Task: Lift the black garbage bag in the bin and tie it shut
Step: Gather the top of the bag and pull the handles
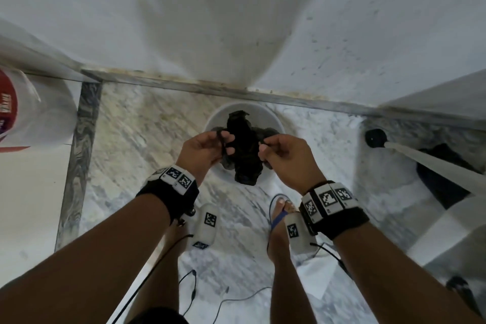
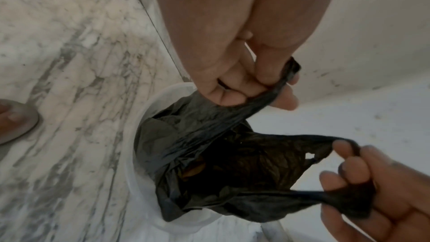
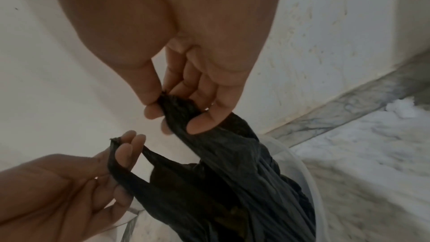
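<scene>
The black garbage bag (image 1: pixel 243 144) stands in a round white bin (image 1: pixel 210 123) on the floor by the wall, its top pulled up above the rim. My left hand (image 1: pixel 206 150) grips the bag's left handle, which runs as a stretched strand through its curled fingers (image 2: pixel 232 87). My right hand (image 1: pixel 286 155) pinches the right handle between thumb and fingers (image 3: pixel 197 117). In the left wrist view the bag (image 2: pixel 209 163) gapes between the two handles, with brown waste inside. The hands hold the handles a short way apart over the bin (image 2: pixel 130 163).
White wall rises just behind the bin. A white sack with red print (image 1: pixel 26 113) stands at the left. At right lie a black round base with a white pole (image 1: pixel 376 137) and a dark cloth (image 1: pixel 441 173). My sandalled feet (image 1: pixel 281 213) and cables (image 1: pixel 192 284) are on the marble floor.
</scene>
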